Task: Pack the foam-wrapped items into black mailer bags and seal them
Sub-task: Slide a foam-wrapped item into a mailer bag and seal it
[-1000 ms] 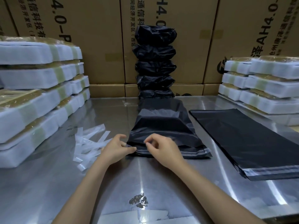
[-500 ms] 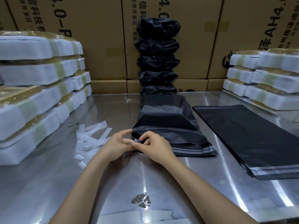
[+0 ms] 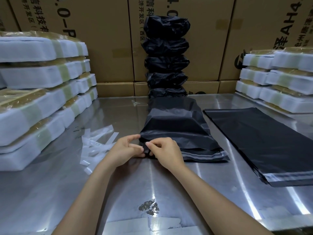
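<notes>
Filled black mailer bag (image 3: 176,126) sits mid-table, something bulky inside, can't see what. Left hand (image 3: 126,152) and right hand (image 3: 166,152) both pinch its near-left flap corner. Cardboard boxes (image 3: 105,39) behind read "AH4".

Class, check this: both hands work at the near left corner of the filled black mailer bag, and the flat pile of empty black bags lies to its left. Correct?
Not quite. The head view shows the flat pile of empty black bags to the right of the filled black mailer bag. The left hand and right hand do work at its near left corner.

Bulging black mailer bag (image 3: 176,128) lies flat, adhesive flap (image 3: 203,154) unsealed.
</notes>
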Motion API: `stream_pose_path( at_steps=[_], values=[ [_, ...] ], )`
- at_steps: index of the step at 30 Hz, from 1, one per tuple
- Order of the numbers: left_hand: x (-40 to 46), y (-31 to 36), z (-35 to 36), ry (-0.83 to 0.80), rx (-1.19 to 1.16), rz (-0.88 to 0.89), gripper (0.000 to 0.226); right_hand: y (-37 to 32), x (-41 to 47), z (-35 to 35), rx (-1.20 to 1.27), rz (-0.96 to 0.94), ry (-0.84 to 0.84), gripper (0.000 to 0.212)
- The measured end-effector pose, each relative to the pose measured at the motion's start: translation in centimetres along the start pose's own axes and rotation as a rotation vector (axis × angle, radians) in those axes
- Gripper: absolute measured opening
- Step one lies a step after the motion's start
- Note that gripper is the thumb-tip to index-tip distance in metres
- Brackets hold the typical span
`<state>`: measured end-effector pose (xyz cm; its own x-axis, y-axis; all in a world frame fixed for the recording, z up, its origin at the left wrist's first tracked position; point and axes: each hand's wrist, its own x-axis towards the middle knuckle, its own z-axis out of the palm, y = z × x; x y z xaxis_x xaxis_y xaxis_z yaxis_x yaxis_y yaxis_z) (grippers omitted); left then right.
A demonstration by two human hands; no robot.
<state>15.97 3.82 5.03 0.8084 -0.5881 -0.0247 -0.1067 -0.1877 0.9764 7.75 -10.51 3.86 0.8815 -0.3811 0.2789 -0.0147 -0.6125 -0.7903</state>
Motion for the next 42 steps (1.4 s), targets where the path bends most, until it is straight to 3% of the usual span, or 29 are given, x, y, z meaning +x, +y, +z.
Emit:
stream_pose_path(
  at_steps=[4,9,10,15,20,24,29,33,37,40,42],
  values=[
    [-0.2,0.1,-0.6,0.028,0.060,-0.031,0.061,0.3,0.2,-0.9,0.186,0.109,0.119,0.024],
    [-0.8,0.5,-1.5,-0.030,0.167,-0.061,0.060,1.0,0.8,-3.5,0.786,0.426,0.184,0.024],
    [-0.9,0.6,-1.5,-0.038,0.178,-0.066,0.058,1.4,0.8,-4.1,0.748,0.430,0.202,0.024],
    [-1.5,1.2,-1.4,-0.069,0.164,-0.086,0.051,3.2,0.2,-6.5,0.090,0.291,0.201,0.025],
    [-1.9,1.7,-1.2,-0.078,0.186,-0.095,0.054,4.5,-0.6,-8.7,-0.418,0.255,0.141,0.044],
    [-2.1,1.9,-1.3,-0.091,0.191,-0.112,0.057,5.1,-1.1,-9.9,-0.565,0.254,0.126,0.063],
    [-2.2,2.1,-1.1,-0.101,0.218,-0.115,0.060,5.1,-1.4,-10.4,-0.628,0.316,0.099,0.066],
    [-2.3,2.2,-0.9,-0.095,0.222,-0.115,0.058,5.7,-1.3,-11.2,-0.241,0.391,0.137,0.066],
    [-2.4,2.3,-1.0,-0.088,0.237,-0.116,0.056,5.8,-1.7,-12.8,0.505,0.509,0.228,0.029],
    [-2.4,2.3,-0.8,-0.090,0.252,-0.111,0.053,6.6,-1.9,-13.9,0.737,0.575,0.353,0.009],
    [-2.4,2.3,-0.7,-0.090,0.249,-0.103,0.053,7.0,-2.0,-14.7,0.700,0.623,0.447,0.010]
  ],
)
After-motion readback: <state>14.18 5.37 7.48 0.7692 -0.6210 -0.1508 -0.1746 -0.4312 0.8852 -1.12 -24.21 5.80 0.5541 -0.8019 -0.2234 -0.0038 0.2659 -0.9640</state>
